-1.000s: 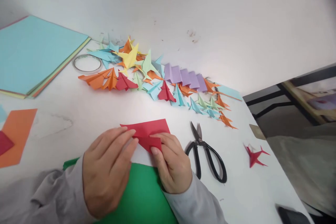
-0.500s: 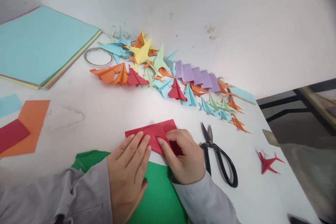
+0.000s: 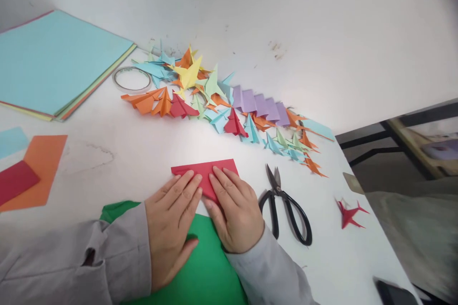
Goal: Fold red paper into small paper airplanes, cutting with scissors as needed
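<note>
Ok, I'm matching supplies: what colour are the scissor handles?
Black, clearest in the head view.

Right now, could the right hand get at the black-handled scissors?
Probably yes: the scissors lie on the table just beyond the right hand, with nothing on top of them. It would likely have to lift off the red paper first.

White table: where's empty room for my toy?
Bare tabletop lies between the orange paper sheet and the central red folded paper, and between the black-handled scissors and small red paper figure. It's crowded along the wall, with colourful folded-paper shapes.
</note>
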Demonstrator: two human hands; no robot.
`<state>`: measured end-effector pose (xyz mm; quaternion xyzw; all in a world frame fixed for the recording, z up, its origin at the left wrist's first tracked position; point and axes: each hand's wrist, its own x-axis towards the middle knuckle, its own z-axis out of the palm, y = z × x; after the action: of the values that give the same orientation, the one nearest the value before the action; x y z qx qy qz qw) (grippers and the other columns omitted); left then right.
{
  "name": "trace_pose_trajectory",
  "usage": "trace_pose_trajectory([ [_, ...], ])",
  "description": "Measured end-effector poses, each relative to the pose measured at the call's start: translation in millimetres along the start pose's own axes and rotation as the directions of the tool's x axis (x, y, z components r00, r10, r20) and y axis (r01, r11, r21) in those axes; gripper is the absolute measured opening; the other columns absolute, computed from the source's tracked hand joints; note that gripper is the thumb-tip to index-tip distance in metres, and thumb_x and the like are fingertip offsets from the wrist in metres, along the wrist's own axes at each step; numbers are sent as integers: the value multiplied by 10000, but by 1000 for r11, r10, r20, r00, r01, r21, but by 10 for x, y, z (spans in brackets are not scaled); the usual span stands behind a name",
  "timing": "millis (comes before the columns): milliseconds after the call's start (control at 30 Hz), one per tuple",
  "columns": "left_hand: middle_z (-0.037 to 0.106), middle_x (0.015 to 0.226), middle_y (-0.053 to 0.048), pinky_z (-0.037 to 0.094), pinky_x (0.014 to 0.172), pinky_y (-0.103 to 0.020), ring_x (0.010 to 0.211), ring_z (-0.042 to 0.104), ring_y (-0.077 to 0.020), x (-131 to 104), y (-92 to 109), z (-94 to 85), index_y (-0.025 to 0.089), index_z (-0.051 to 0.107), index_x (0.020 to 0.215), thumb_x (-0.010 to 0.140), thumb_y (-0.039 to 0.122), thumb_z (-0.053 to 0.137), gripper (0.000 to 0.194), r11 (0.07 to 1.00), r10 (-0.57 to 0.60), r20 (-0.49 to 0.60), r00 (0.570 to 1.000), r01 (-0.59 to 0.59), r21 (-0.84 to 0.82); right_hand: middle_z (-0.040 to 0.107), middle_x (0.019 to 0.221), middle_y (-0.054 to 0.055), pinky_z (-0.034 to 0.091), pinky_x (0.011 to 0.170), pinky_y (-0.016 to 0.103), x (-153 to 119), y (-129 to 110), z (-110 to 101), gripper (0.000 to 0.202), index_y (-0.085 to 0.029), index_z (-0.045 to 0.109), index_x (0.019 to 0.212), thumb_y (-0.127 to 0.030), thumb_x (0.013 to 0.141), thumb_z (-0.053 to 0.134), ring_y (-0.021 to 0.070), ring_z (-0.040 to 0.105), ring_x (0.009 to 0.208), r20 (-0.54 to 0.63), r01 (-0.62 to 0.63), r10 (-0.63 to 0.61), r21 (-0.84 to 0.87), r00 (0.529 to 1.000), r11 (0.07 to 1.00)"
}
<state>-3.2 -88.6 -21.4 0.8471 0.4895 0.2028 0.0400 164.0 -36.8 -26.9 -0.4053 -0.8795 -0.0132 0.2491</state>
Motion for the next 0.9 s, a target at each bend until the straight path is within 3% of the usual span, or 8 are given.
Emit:
trace_pose_trajectory([
  [167, 407, 1348, -183, 309, 1009, -509, 1291, 264, -334, 12, -32, -24, 42, 469, 1223, 768, 278, 465, 512, 1000, -2, -31, 1000, 2, 12, 572, 1199, 140, 436, 844, 442, -23, -11, -16, 389, -99, 541, 1171, -291, 846, 444, 285, 483, 1103, 63, -35, 37, -41, 997, 999],
  [567, 415, 1357, -141, 269, 1041, -474, 1272, 322, -306, 64, -75, -21, 97, 483, 1228, 748, 330, 499, 534, 1000, -10, -23, 1000, 10, 7, 510, 1261, 164, 426, 872, 443, -8, -31, -56, 456, -100, 459, 1251, -313, 849, 420, 276, 478, 1115, 76, -148, 146, 26, 986, 989],
  [900, 452, 1329, -137, 250, 1042, -496, 1265, 334, -315, 123, -117, -52, 94, 533, 1179, 728, 294, 500, 494, 999, 37, -14, 999, -37, -20, 567, 1200, 148, 436, 840, 439, 6, -53, -73, 359, -90, 555, 1129, -264, 824, 478, 279, 492, 1076, 74, -153, 152, 7, 986, 988],
])
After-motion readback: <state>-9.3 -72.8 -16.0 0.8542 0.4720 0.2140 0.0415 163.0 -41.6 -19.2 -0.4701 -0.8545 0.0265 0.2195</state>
